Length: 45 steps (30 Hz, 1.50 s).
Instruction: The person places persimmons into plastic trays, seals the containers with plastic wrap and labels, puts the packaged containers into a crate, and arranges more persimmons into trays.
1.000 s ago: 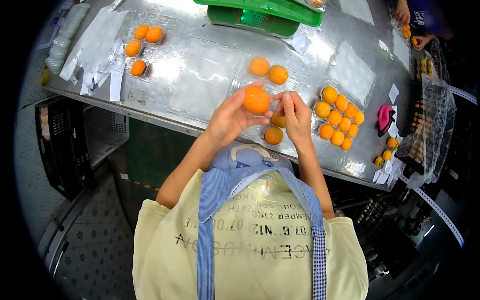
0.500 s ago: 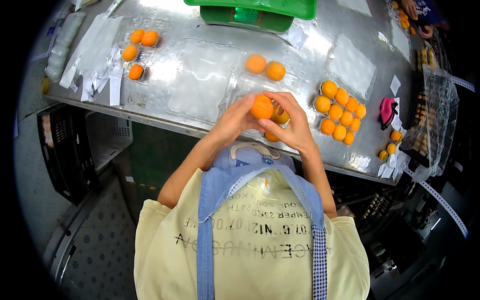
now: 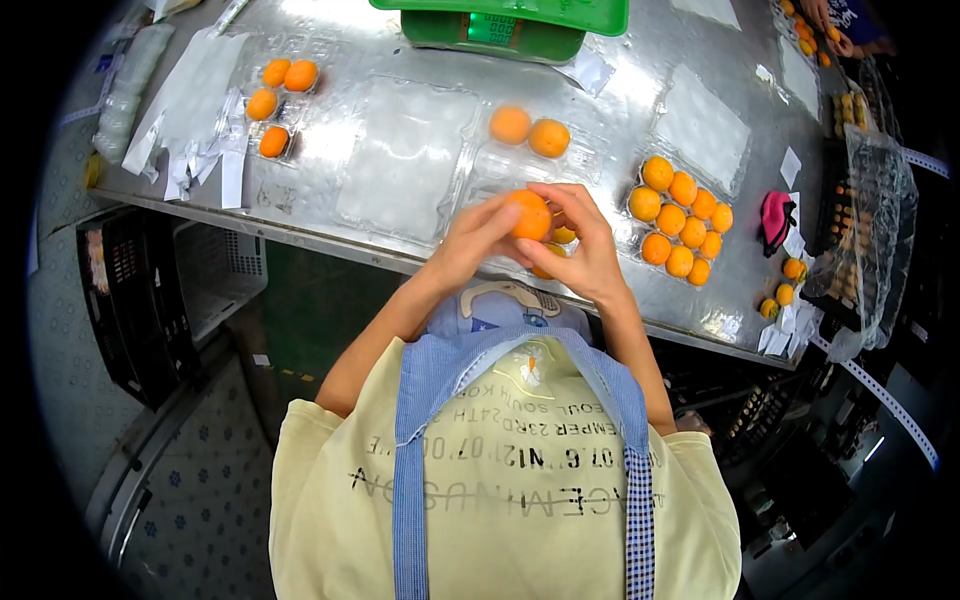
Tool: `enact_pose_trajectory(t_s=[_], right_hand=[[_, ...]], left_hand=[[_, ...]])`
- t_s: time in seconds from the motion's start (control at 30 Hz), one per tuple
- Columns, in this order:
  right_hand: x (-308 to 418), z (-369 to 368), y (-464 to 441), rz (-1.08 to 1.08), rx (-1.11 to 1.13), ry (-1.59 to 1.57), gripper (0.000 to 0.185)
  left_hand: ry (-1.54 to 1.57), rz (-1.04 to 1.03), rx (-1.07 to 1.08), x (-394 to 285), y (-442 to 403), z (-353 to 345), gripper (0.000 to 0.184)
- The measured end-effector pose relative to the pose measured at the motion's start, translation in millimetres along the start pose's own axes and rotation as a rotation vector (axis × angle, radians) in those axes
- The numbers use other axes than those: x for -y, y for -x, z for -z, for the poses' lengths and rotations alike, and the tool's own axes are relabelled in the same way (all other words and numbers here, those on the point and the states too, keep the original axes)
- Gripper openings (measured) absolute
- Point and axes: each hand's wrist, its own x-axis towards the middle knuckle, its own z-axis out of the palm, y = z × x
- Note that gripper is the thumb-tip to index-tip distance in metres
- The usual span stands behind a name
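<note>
Between my two hands, over the table's front edge, is an orange (image 3: pixel 529 216). My left hand (image 3: pixel 468 240) curls round its left side, and my right hand (image 3: pixel 590 246) has fingertips and thumb on its right. Beneath the hands more oranges (image 3: pixel 549 262) show in part, mostly covered by my fingers. Just beyond them lies a clear plastic tray (image 3: pixel 505 165) with two oranges (image 3: pixel 530 130) in its far row. To the right, a clear tray is filled with several oranges (image 3: pixel 692 233).
A green scale (image 3: pixel 495 35) stands at the back. Flat clear trays (image 3: pixel 405 160) lie left of my hands; further left, another tray holds several oranges (image 3: pixel 300 75) beside torn paper (image 3: pixel 190 110). Loose oranges (image 3: pixel 784 294) and a pink-and-black item (image 3: pixel 776 222) sit right. Another person's hand (image 3: pixel 846 46) shows far right.
The held orange has turned and shifted slightly right between my hands. My left fingers have moved over its near left side. The trays stay put.
</note>
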Motion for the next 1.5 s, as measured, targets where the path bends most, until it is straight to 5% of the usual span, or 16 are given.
enact_pose_trajectory(t_s=[0.33,0.43,0.63,0.93,1.23,1.4,1.5], right_hand=[[-1,6,5,0.108,0.03,0.021,0.055],[-4,5,8,0.081,0.04,0.002,0.055],[-5,3,11,0.073,0.075,-0.031,0.058],[-23,11,15,0.037,0.146,-0.159,0.061],[-35,26,23,0.022,0.182,-0.165,0.063],[-41,35,29,0.078,0.154,-0.116,0.063],[-45,33,34,-0.041,-0.001,-0.195,0.061]], left_hand=[[0.055,-0.077,0.076,2,4,-6,0.059],[-0.323,-0.132,-0.014,0,6,-14,0.055],[-0.121,0.053,-0.031,15,6,-4,0.047],[-0.125,0.047,-0.033,15,5,-15,0.075],[-0.114,0.022,-0.108,27,-2,-28,0.065],[-0.235,0.005,-0.185,34,-9,-38,0.043],[-0.216,-0.005,-0.135,35,-9,-43,0.039]])
